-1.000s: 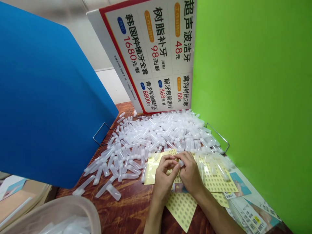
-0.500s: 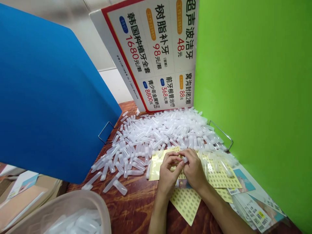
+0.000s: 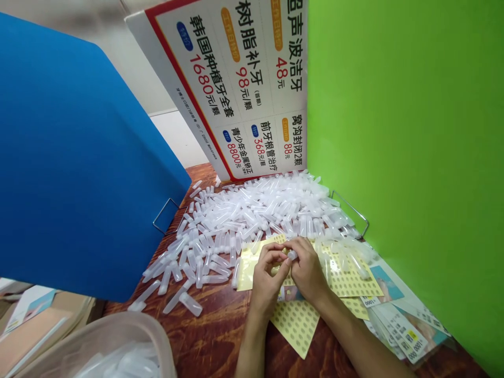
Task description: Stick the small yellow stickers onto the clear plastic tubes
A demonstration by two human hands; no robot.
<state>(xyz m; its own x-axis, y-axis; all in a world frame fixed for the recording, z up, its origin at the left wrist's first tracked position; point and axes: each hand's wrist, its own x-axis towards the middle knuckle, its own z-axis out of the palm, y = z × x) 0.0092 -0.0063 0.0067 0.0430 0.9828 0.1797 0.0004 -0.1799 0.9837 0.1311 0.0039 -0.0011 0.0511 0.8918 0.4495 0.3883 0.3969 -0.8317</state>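
Note:
My left hand (image 3: 269, 278) and my right hand (image 3: 307, 266) meet over yellow sticker sheets, fingers curled in and fingertips close together. Between them is a small translucent plastic tube (image 3: 292, 255), of which only a whitish end shows. Both hands pinch at it; the rest is hidden by my fingers. Under my hands lies a yellow sticker sheet (image 3: 297, 328) with rows of small oval labels, and another sticker sheet (image 3: 356, 281) is to the right. Just beyond my fingers spreads a large heap of similar tubes (image 3: 260, 205).
A translucent bin (image 3: 157, 336) holding more tubes stands front left, by cardboard and papers (image 3: 35, 325). A blue board (image 3: 86, 157), a printed price board (image 3: 236, 94) and a green board (image 3: 409, 157) wall in the wooden table (image 3: 212, 336). Printed cards (image 3: 409, 336) lie at right.
The whole view has shifted slightly, so things appear a little further left. My hands keep nearly the same pose around the tube.

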